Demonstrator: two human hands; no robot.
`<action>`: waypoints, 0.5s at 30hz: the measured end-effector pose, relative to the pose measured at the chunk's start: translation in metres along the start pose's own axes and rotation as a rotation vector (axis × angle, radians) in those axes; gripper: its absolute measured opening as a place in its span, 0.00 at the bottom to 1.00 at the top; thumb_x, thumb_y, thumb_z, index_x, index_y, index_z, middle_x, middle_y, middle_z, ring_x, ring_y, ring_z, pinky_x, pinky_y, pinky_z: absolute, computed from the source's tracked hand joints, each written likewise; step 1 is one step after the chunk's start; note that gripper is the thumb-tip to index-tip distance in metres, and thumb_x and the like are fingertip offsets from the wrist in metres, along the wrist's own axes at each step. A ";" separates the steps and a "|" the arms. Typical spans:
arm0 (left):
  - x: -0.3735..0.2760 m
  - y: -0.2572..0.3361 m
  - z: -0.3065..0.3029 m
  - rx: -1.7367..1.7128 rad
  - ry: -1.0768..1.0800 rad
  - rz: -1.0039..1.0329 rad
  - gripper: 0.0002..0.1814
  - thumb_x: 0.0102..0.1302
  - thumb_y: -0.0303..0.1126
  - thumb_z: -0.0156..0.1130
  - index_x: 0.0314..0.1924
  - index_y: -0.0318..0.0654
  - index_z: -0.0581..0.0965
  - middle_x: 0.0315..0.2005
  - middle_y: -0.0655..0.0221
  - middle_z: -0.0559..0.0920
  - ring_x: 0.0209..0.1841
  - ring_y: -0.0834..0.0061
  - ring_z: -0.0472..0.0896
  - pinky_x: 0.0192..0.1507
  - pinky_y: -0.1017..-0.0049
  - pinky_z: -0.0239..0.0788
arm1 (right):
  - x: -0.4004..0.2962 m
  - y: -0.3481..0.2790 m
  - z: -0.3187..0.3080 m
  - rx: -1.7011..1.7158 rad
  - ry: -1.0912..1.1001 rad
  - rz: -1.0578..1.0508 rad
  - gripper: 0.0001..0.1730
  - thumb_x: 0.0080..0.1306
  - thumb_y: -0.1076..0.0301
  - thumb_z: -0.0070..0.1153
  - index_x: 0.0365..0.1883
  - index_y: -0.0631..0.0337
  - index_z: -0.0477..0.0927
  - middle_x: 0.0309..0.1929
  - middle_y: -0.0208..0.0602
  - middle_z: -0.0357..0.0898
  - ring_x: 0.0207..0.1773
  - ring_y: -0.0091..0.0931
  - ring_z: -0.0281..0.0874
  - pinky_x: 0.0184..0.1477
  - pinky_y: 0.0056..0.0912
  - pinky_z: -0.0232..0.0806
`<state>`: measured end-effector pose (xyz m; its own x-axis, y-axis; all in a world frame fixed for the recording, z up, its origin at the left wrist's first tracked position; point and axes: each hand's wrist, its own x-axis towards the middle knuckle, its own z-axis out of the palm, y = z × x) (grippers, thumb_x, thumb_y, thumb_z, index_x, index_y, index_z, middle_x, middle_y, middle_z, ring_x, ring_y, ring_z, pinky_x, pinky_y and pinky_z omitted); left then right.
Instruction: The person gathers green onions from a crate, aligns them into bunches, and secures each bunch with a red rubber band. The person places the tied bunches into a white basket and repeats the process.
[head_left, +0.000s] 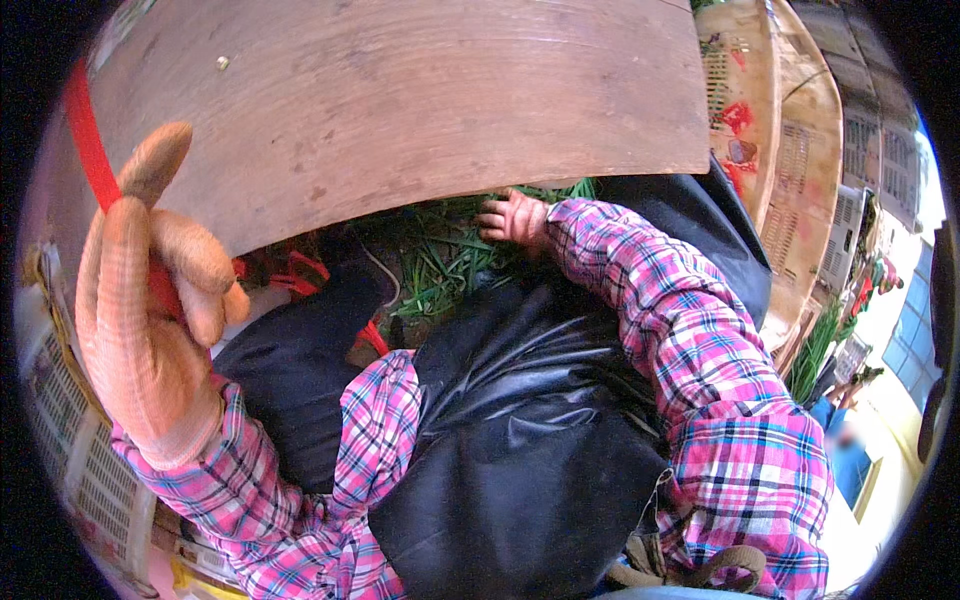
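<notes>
My left hand (150, 300), in an orange knitted glove, is raised at the left with its fingers curled around a red strap (91, 142). The strap runs up past the fingertips. Bare, my right hand (516, 219) lies just below the near edge of a wooden board (420, 97), over cut green leaves (442, 274); whether it holds any of them I cannot tell. Black plastic sheeting (525, 442) covers my lap. A small pale round thing (223, 63) rests on the board.
Tan plastic crates (795, 172) stand at the right, with grey crates (844, 232) behind them. More green leaves (817, 352) lie near a person in blue (847, 457) at the far right. Another slotted crate (105, 480) is at the lower left.
</notes>
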<state>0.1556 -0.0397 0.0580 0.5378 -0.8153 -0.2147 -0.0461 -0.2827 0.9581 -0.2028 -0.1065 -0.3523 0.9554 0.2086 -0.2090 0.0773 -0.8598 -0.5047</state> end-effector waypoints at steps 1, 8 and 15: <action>0.001 0.000 0.000 -0.006 -0.003 0.013 0.28 0.72 0.43 0.38 0.54 0.19 0.67 0.10 0.76 0.61 0.10 0.86 0.55 0.14 0.84 0.49 | -0.013 0.004 -0.017 -0.231 -0.054 -0.025 0.20 0.59 0.68 0.44 0.51 0.41 0.68 0.57 0.39 0.61 0.63 0.40 0.54 0.55 0.46 0.60; -0.006 -0.003 -0.005 -0.136 -0.039 0.015 0.24 0.72 0.41 0.40 0.54 0.25 0.69 0.10 0.75 0.64 0.09 0.87 0.55 0.13 0.85 0.50 | -0.040 0.041 -0.069 -0.240 -0.401 0.285 0.25 0.58 0.61 0.46 0.56 0.45 0.66 0.59 0.35 0.63 0.56 0.36 0.67 0.49 0.42 0.68; -0.005 -0.008 0.001 -0.153 -0.102 0.003 0.23 0.71 0.40 0.43 0.54 0.24 0.68 0.11 0.72 0.68 0.09 0.87 0.58 0.12 0.85 0.53 | -0.112 0.133 -0.249 -0.350 -0.332 1.047 0.28 0.56 0.53 0.54 0.55 0.50 0.68 0.50 0.40 0.70 0.51 0.38 0.71 0.48 0.41 0.68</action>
<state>0.1524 -0.0336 0.0517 0.4494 -0.8653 -0.2222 0.0849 -0.2063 0.9748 -0.2283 -0.3604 -0.1871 0.4797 -0.6161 -0.6248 -0.5847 -0.7554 0.2960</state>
